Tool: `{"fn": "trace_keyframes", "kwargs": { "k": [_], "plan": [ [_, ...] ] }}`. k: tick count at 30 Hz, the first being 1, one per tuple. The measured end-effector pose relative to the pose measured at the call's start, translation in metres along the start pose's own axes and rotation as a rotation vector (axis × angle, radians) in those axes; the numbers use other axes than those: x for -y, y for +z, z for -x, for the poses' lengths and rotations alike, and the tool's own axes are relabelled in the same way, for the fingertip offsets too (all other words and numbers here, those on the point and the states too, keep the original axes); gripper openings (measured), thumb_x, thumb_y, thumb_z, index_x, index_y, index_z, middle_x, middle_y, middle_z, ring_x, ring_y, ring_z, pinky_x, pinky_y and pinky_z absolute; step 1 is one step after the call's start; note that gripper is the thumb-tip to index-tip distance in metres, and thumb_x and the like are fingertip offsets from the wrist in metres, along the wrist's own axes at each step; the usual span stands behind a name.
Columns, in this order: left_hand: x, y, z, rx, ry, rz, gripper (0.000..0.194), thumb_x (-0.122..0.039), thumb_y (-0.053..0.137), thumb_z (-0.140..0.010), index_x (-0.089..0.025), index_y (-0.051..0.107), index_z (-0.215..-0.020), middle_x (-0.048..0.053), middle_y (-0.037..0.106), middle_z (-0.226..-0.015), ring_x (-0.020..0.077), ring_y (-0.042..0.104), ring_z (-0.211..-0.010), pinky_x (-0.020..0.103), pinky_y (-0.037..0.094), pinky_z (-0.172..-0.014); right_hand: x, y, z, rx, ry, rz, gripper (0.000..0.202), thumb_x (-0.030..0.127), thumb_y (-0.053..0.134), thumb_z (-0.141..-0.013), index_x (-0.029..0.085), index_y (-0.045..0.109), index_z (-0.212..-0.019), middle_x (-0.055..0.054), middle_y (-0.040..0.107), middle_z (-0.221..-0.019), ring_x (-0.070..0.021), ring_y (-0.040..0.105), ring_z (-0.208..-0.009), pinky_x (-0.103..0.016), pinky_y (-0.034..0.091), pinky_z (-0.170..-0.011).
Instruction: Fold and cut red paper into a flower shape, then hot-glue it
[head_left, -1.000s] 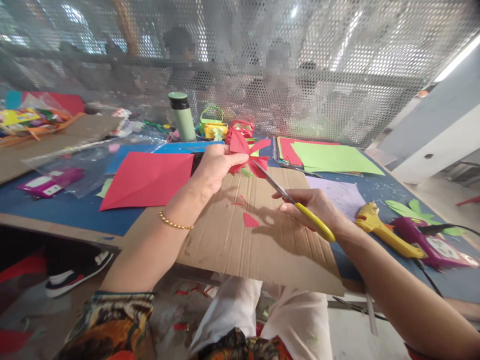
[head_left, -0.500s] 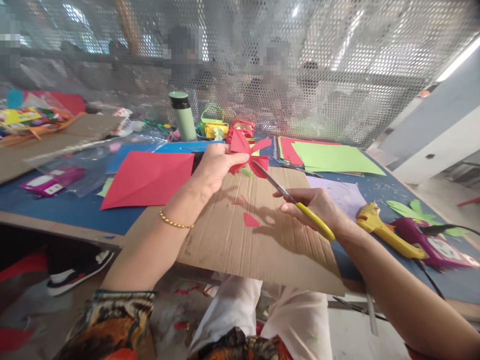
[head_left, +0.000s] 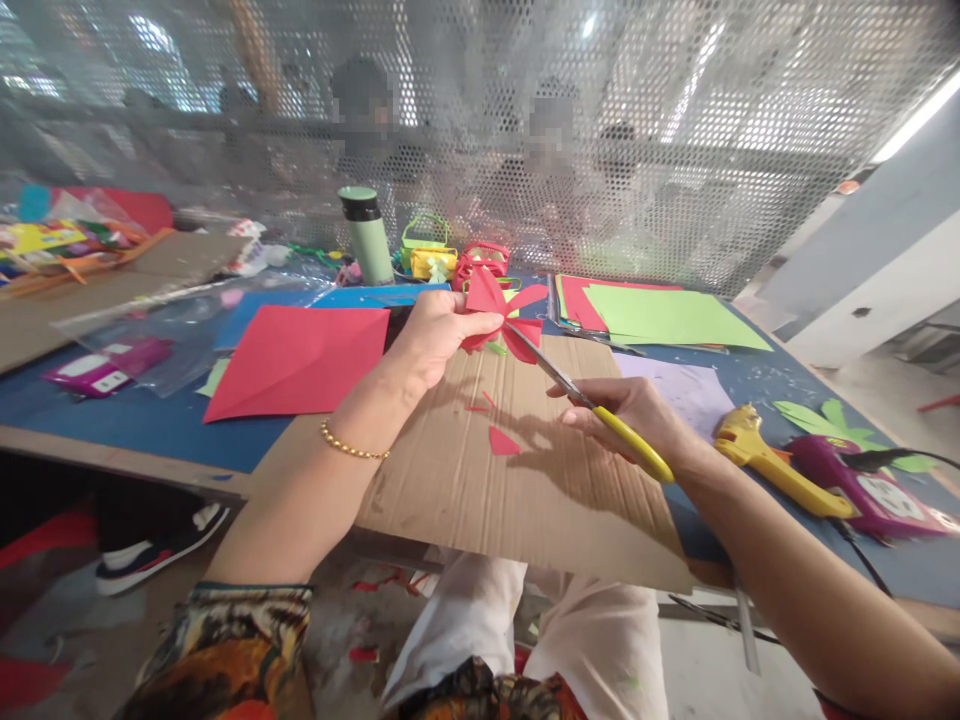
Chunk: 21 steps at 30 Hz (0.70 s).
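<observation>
My left hand (head_left: 442, 332) pinches a red paper piece (head_left: 487, 292) with several petal-like lobes, held up over the far part of a brown cardboard sheet (head_left: 555, 490). My right hand (head_left: 630, 415) is closed round the yellow handles of a pair of scissors (head_left: 626, 438). The blades point up and left, and their tips touch the red paper beside my left fingertips. Beneath, a small red scrap (head_left: 503, 441) and thin red slivers lie on the cardboard.
Left of the cardboard is a red sheet (head_left: 300, 360); behind stand a green bottle (head_left: 367, 235) and small paper baskets (head_left: 433, 262). To the right are green sheets (head_left: 675, 315), a lilac sheet (head_left: 679, 388), a yellow glue gun (head_left: 780, 465) and a purple device (head_left: 870, 490).
The red paper and my left hand have shifted slightly to the right. The scissor tips now sit closer to the middle of the paper.
</observation>
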<state>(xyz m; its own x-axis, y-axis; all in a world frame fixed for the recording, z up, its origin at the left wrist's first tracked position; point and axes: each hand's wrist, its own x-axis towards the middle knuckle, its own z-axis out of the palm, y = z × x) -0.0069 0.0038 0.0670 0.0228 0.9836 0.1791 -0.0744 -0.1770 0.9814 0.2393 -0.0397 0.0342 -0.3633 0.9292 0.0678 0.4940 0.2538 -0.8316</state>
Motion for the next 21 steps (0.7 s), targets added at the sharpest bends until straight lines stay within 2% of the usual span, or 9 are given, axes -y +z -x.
{"fn": "trace_keyframes", "kwargs": {
  "k": [8, 16, 21],
  "plan": [
    [-0.0032, -0.0024, 0.0001, 0.016, -0.044, -0.01, 0.016, -0.019, 0.084, -0.059, -0.015, 0.071, -0.065, 0.001, 0.066, -0.061, 0.0114, 0.057, -0.058, 0.026, 0.045, -0.059, 0.0034, -0.0018, 0.0005, 0.024, 0.06, -0.022, 0.082, 0.08, 0.081, -0.064, 0.009, 0.081, -0.105, 0.006, 0.041, -0.052, -0.009, 0.032, -0.046, -0.027, 0.023, -0.045],
    [-0.0053, -0.0055, -0.0003, 0.03, -0.048, 0.014, 0.012, -0.016, 0.084, -0.061, -0.014, 0.074, -0.066, 0.002, 0.068, -0.062, 0.0112, 0.058, -0.058, 0.025, 0.047, -0.058, 0.0039, -0.0036, -0.0011, 0.019, 0.007, 0.01, 0.078, 0.083, 0.077, -0.066, 0.013, 0.081, -0.099, 0.006, 0.039, -0.056, -0.0091, 0.028, -0.052, -0.028, 0.019, -0.048],
    [-0.0053, -0.0046, 0.0003, 0.021, -0.042, 0.008, 0.014, -0.016, 0.086, -0.06, -0.013, 0.076, -0.069, 0.003, 0.071, -0.066, 0.0129, 0.062, -0.063, 0.028, 0.053, -0.064, 0.0021, -0.0039, -0.0019, 0.02, 0.018, 0.026, 0.082, 0.085, 0.076, -0.065, 0.012, 0.081, -0.101, 0.005, 0.04, -0.057, -0.0094, 0.028, -0.054, -0.028, 0.02, -0.051]
  ]
}}
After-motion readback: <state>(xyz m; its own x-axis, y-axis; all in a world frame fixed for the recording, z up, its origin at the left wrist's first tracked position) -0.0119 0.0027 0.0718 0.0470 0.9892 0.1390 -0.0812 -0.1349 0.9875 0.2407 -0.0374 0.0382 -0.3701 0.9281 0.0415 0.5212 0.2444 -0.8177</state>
